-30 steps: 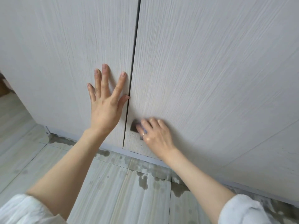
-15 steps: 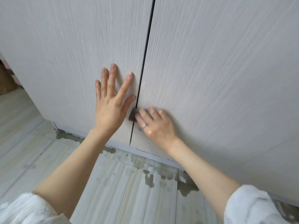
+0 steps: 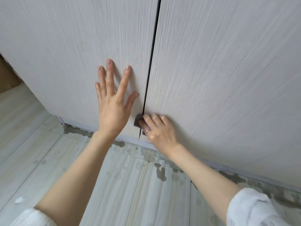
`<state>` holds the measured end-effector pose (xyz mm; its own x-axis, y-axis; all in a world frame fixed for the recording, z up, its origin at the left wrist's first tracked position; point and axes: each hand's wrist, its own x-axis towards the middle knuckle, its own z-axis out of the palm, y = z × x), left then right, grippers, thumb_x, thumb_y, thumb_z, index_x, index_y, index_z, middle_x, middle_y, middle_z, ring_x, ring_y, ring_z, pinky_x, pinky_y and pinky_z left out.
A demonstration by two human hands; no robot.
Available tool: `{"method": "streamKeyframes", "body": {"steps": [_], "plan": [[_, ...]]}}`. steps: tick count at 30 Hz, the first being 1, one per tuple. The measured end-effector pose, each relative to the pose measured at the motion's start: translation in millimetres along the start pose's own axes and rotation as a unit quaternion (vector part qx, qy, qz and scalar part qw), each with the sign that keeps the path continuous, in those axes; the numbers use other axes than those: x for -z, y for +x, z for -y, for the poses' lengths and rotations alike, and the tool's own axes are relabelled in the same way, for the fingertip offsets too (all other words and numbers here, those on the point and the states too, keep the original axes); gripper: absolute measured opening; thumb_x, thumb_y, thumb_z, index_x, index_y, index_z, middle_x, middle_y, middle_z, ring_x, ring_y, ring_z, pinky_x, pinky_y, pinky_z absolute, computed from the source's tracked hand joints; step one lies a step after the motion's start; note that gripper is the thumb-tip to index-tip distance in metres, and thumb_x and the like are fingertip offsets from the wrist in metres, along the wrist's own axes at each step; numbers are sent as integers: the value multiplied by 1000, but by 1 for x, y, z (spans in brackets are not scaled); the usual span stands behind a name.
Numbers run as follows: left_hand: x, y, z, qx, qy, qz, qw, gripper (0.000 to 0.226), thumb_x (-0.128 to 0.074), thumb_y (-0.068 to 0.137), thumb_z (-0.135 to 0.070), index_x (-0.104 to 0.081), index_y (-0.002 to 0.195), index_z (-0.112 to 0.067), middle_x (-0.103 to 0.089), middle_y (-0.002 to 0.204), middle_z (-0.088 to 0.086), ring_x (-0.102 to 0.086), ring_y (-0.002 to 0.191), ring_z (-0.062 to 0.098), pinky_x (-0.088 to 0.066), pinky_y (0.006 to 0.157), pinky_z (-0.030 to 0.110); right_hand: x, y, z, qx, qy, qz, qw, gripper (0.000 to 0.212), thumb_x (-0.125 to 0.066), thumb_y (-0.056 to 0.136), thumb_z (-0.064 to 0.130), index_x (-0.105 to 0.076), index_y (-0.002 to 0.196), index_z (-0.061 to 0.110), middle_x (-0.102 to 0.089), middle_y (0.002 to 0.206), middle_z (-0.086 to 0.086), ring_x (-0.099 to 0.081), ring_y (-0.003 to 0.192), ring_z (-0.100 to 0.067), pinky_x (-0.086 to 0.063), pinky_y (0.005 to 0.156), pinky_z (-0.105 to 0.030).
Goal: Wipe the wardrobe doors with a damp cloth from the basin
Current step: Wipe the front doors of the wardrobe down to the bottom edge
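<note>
Two pale wood-grain wardrobe doors fill the view: the left door [image 3: 73, 46] and the right door [image 3: 228, 70], with a dark vertical gap between them. My left hand [image 3: 114, 103] lies flat on the left door, fingers spread and straight, just left of the gap. My right hand [image 3: 158, 129] presses a small dark grey cloth [image 3: 138, 120] against the doors low down at the gap. The hand covers most of the cloth; only a corner shows left of the fingers.
Wet patches [image 3: 161, 173] darken the pale tiled floor [image 3: 122, 193] along the wardrobe's base. A brown surface [image 3: 8, 79] shows past the wardrobe's left edge. The basin is out of view.
My right hand has slid the cloth leftwards along the lower right door to the gap between the doors. My left hand stays flat on the left door.
</note>
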<state>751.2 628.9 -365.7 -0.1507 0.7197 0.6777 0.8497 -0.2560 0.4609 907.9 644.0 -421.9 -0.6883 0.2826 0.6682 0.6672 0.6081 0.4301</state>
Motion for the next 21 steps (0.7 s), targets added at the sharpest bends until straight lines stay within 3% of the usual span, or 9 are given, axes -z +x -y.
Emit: {"method": "streamKeyframes", "body": {"steps": [4, 5, 9, 12, 16, 19, 21], "plan": [[-4, -1, 3, 1, -2, -1, 1000, 64, -52, 97, -27, -9, 145, -22, -2, 154, 27, 5, 141, 46, -3, 112, 58, -9, -59, 6, 97, -29, 208, 973, 10, -72, 72, 20, -76, 80, 21, -67, 92, 7, -62, 80, -13, -47, 65, -24], [-5, -2, 4, 6, -4, 1, 1000, 64, -51, 98, -27, -8, 145, -23, -1, 154, 26, 6, 141, 46, -3, 112, 59, -7, -66, 7, 112, -39, 229, 966, 9, -74, 70, 21, -76, 79, 22, -66, 91, 8, -62, 80, -13, -47, 66, -24], [-11, -5, 5, 23, -9, -8, 1000, 63, -49, 98, -27, -7, 145, -22, -1, 153, 28, 6, 140, 48, -5, 110, 62, -7, -34, 6, 58, 2, 122, 991, 22, -51, 83, 10, -73, 81, 14, -65, 85, 2, -59, 73, -18, -34, 62, -29], [-16, -9, 0, 41, -22, -20, 999, 60, -48, 99, -24, -8, 144, -20, -2, 152, 32, 5, 139, 50, -3, 111, 58, -10, -6, 9, 17, 10, 61, 998, 28, -45, 87, 5, -72, 82, 10, -66, 90, -2, -50, 80, -21, -28, 62, -32], [-20, -12, -4, 54, -43, -25, 997, 59, -44, 100, -24, -10, 147, -16, 3, 152, 31, 9, 140, 48, 3, 111, 49, -4, -54, -2, 98, -26, 160, 982, 48, -32, 93, 3, -73, 74, 19, -66, 88, 4, -54, 80, -18, -30, 64, -30], [-24, -15, -6, 68, -66, -25, 995, 61, -44, 100, -28, -11, 149, -15, 6, 153, 29, 13, 140, 44, 10, 111, 38, 12, -91, -22, 155, -49, 265, 950, 16, -62, 78, 17, -73, 68, 24, -65, 86, 9, -59, 76, -13, -34, 66, -28], [-28, -19, -10, 87, -86, -24, 992, 63, -45, 100, -31, -8, 149, -16, 8, 153, 28, 14, 140, 43, 16, 109, 25, 17, -83, -27, 115, -49, 205, 971, 15, -60, 78, 15, -72, 73, 21, -64, 83, 6, -56, 73, -15, -29, 65, -29]]}}
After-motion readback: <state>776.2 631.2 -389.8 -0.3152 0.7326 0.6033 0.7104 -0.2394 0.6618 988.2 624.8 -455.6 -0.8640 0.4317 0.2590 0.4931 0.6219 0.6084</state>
